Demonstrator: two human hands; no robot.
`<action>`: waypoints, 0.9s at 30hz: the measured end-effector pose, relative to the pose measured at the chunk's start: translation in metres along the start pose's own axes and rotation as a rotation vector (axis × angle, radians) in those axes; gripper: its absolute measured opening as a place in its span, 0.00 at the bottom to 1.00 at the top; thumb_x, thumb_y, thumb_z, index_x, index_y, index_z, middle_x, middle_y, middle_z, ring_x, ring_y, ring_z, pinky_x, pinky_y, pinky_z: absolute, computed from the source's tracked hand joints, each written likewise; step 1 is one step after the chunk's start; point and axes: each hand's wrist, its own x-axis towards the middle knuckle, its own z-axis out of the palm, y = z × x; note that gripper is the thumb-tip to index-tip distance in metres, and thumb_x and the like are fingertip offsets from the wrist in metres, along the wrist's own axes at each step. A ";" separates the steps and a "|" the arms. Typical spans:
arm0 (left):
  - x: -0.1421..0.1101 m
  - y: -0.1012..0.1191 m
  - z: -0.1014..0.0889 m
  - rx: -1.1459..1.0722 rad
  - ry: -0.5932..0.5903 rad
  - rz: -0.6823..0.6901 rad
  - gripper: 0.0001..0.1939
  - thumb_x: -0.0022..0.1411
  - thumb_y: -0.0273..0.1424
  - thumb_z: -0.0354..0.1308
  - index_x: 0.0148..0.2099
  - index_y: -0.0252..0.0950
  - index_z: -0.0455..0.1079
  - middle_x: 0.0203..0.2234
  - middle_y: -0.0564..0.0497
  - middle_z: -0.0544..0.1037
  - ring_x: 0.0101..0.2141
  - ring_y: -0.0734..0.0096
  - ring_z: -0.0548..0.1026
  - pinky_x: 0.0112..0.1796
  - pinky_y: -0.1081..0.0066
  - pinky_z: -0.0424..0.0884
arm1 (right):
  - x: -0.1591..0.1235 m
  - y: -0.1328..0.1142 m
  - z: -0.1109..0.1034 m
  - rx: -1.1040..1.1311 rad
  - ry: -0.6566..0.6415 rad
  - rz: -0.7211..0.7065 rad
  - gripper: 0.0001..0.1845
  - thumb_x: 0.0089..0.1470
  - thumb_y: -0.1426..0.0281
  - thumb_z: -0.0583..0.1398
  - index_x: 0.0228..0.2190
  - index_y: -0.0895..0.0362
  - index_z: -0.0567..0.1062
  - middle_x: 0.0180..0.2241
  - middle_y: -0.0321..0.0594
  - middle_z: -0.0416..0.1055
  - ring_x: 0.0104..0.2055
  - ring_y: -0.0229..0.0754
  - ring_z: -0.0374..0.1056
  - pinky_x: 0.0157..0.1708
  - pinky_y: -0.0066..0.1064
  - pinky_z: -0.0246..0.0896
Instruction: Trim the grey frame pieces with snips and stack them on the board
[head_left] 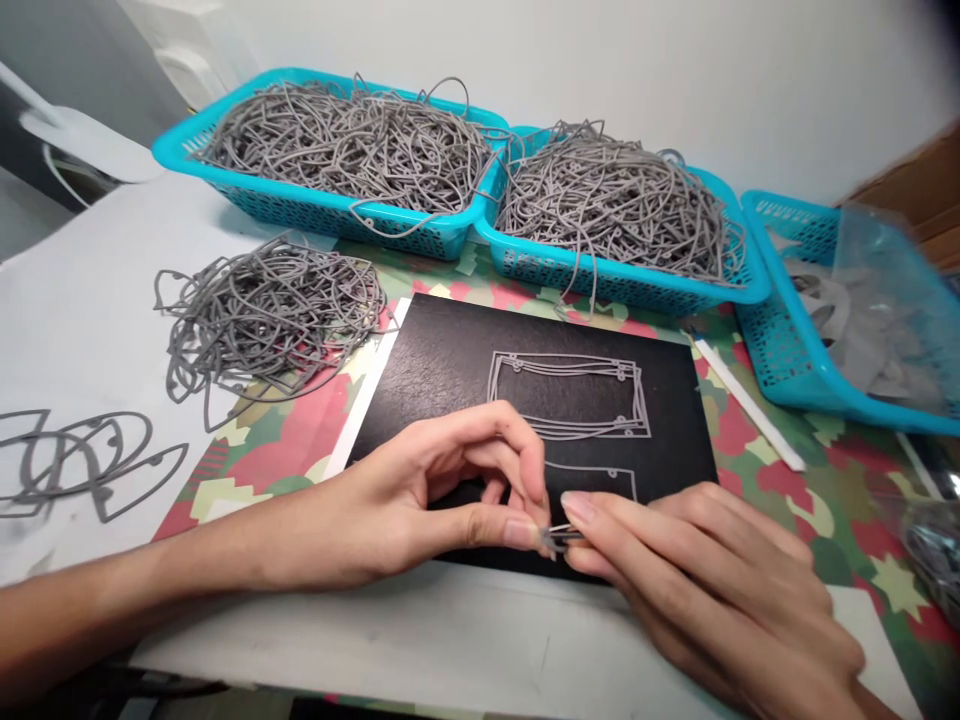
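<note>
My left hand (pixel 480 500) is closed, thumb and index finger pinching the end of a small bunched grey gasket (pixel 553 540). From the other side, my right hand (pixel 697 570) pinches the same bit between thumb and fingertips; most of it is hidden by the fingers. Both hands hover over the near edge of a black board (pixel 435 350). On that board lies a loose stack of thin grey rectangular frame gaskets (pixel 637 400) with small tabs. Another single gasket (pixel 592 468) lies nearer me, partly covered by my hands.
Two blue baskets (pixel 450 240) (pixel 637 295) at the back brim with tangled grey gaskets. A third blue basket (pixel 795 380) holds flat grey pieces and clear plastic. One gasket heap (pixel 270 320) and several loose gaskets (pixel 97 460) lie left. A white strip (pixel 750 405) lies right.
</note>
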 end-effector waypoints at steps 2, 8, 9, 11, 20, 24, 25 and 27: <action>0.000 0.000 0.001 0.018 0.015 0.006 0.07 0.75 0.26 0.69 0.45 0.37 0.72 0.38 0.51 0.80 0.40 0.72 0.79 0.42 0.71 0.74 | -0.002 0.001 0.000 -0.005 0.004 -0.005 0.25 0.70 0.79 0.69 0.65 0.54 0.80 0.45 0.38 0.91 0.32 0.39 0.80 0.31 0.31 0.73; 0.001 -0.002 0.001 0.008 0.009 0.011 0.07 0.76 0.26 0.69 0.46 0.37 0.72 0.38 0.51 0.81 0.41 0.72 0.79 0.42 0.71 0.74 | -0.005 0.002 0.001 -0.012 -0.018 0.002 0.27 0.70 0.76 0.70 0.67 0.49 0.80 0.45 0.38 0.90 0.32 0.40 0.80 0.31 0.32 0.74; 0.001 -0.002 0.000 0.000 0.002 0.015 0.07 0.76 0.25 0.68 0.46 0.37 0.72 0.38 0.52 0.81 0.41 0.72 0.79 0.42 0.71 0.74 | -0.006 0.002 0.001 -0.014 -0.022 0.001 0.26 0.70 0.76 0.70 0.66 0.49 0.80 0.45 0.38 0.90 0.32 0.40 0.80 0.31 0.32 0.74; 0.001 -0.001 0.000 -0.007 -0.014 0.016 0.07 0.76 0.25 0.68 0.46 0.37 0.72 0.39 0.53 0.81 0.41 0.73 0.79 0.42 0.71 0.73 | -0.006 0.002 0.000 -0.017 -0.028 -0.010 0.24 0.71 0.76 0.70 0.64 0.50 0.82 0.46 0.38 0.90 0.32 0.40 0.79 0.31 0.32 0.74; 0.001 -0.001 -0.001 -0.030 -0.035 0.010 0.07 0.77 0.25 0.68 0.47 0.38 0.72 0.39 0.53 0.81 0.42 0.74 0.79 0.43 0.72 0.72 | -0.011 0.003 -0.005 -0.024 -0.108 -0.037 0.25 0.72 0.75 0.69 0.66 0.49 0.80 0.52 0.39 0.89 0.37 0.41 0.81 0.34 0.32 0.77; 0.001 -0.002 -0.001 -0.042 -0.036 0.008 0.07 0.77 0.24 0.68 0.47 0.38 0.72 0.40 0.54 0.81 0.42 0.75 0.80 0.43 0.72 0.72 | -0.010 0.003 -0.006 -0.034 -0.112 -0.038 0.24 0.74 0.76 0.66 0.67 0.51 0.80 0.51 0.40 0.89 0.38 0.41 0.81 0.34 0.31 0.78; 0.001 -0.003 -0.001 -0.047 -0.038 0.007 0.07 0.77 0.24 0.68 0.47 0.38 0.72 0.40 0.54 0.81 0.42 0.75 0.80 0.43 0.73 0.72 | -0.010 0.003 -0.007 -0.039 -0.110 -0.044 0.24 0.74 0.76 0.67 0.67 0.51 0.80 0.51 0.41 0.89 0.38 0.41 0.81 0.34 0.31 0.78; 0.000 -0.004 -0.002 -0.064 -0.043 -0.001 0.07 0.77 0.24 0.68 0.47 0.38 0.72 0.40 0.54 0.81 0.43 0.75 0.80 0.44 0.73 0.73 | -0.010 0.003 -0.008 -0.055 -0.110 -0.045 0.25 0.73 0.75 0.68 0.67 0.51 0.79 0.51 0.41 0.89 0.38 0.41 0.81 0.34 0.30 0.78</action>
